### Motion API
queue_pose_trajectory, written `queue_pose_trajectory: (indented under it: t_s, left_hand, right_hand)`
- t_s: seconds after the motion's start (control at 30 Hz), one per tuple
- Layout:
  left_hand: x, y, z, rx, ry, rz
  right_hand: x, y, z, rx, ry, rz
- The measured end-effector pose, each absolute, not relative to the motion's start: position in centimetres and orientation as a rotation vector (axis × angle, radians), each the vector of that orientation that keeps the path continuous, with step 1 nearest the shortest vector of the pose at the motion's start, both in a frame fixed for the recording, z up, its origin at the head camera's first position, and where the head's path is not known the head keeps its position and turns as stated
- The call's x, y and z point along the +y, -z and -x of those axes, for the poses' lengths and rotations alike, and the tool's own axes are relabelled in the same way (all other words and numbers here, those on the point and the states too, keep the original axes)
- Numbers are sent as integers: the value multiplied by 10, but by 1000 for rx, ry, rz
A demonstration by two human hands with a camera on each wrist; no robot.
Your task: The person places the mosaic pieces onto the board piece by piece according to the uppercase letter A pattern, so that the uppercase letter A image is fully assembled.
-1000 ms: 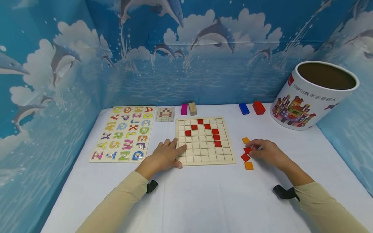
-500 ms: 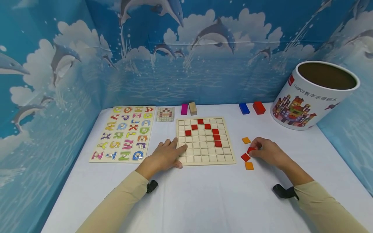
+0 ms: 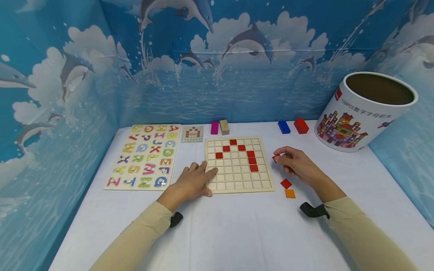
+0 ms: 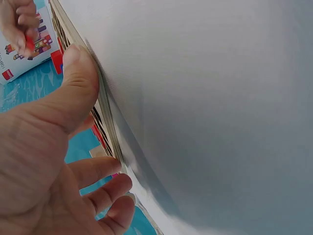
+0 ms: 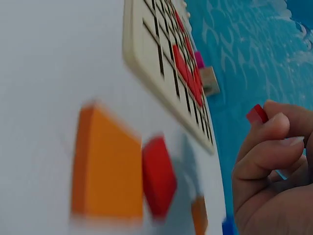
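My right hand [image 3: 298, 165] pinches a small red square tile [image 5: 257, 115] between thumb and fingertips, off the right edge of the wooden grid board [image 3: 239, 178]. Red tiles fill several cells of the board, in a slanted peak with a column down the right side. At the board's lower left, my left hand [image 3: 192, 182] rests with its index finger on the surface and its thumb [image 4: 78, 81] along the front edge. Below the right hand lie a red tile [image 3: 286, 183] and an orange tile [image 3: 289, 194]. Another orange tile [image 5: 199, 215] is hidden by the hand in the head view.
An alphabet puzzle board [image 3: 142, 158] lies at left, beside a small pattern card [image 3: 192, 134]. Magenta [image 3: 214, 128], plain wooden [image 3: 224, 127], blue [image 3: 284, 127] and red [image 3: 301, 126] blocks stand along the back. A large white bucket [image 3: 352, 124] stands at back right.
My right hand has lifted one red tile from the loose tiles and carried it up and left toward the board. The left hand stays in place.
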State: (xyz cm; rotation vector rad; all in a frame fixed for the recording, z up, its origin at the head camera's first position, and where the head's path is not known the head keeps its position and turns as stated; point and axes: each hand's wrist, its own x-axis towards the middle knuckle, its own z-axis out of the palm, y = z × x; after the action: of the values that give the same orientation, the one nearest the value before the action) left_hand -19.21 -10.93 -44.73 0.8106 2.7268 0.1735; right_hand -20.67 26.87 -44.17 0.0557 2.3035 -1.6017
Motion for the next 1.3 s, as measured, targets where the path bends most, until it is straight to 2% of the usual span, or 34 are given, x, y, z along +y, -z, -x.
queue_pose_trajectory:
  t_s: [0.33,0.67,1.0,1.17,1.3]
  left_hand:
    - [-111,448,192,2742,-106,-719]
    - [-110,447,192,2734,-60,-721]
    - [-109,449,192,2738,-28,-739]
    - [-109,450,194,2739,-18,-751]
    - [-108,448,195,2733,-44,-749]
  right_hand:
    - [177,453,241,2167,1661,60]
    - [111,465,247,2405,1472,175]
    - [99,467,242,2696,1134,415]
    - [109,462,239,2748,1136,370]
    - [140,446,231,2749,1247,309]
